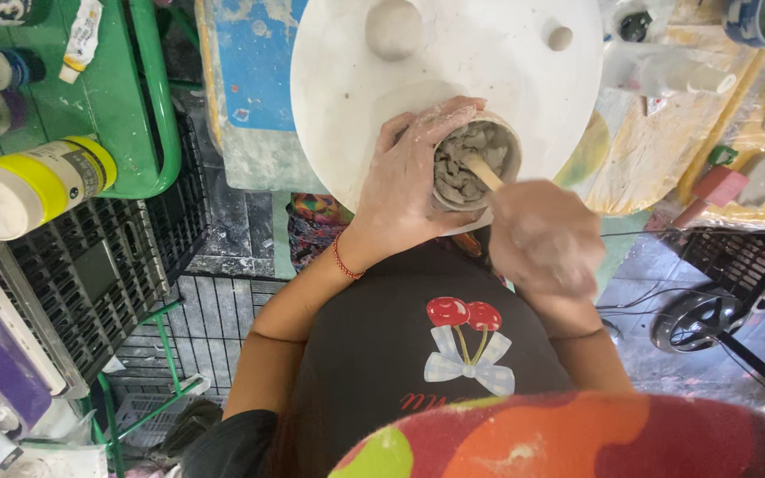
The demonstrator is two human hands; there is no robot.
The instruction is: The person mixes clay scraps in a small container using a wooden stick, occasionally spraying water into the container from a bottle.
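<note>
A small cup (478,165) packed with grey clay lumps sits at the near edge of a round white board (356,80). The left hand (409,177) wraps around the cup's side. The right hand (544,237), blurred, is closed on a wooden stick (482,171) poking into the clay.

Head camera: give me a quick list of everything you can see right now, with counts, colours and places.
cup: one, pale, filled with grey clay lumps, on the disc's near edge
wooden stick: one, tan, tip in the clay
round disc: one, white, centre top
green tray: one, upper left
yellow-lidded jar: one, white and yellow, lying at left
black crate: one, left
fan: one, dark, on floor at right
left hand: wrapped around the cup, red cord at wrist
right hand: blurred, clay-smeared, gripping the stick
</note>
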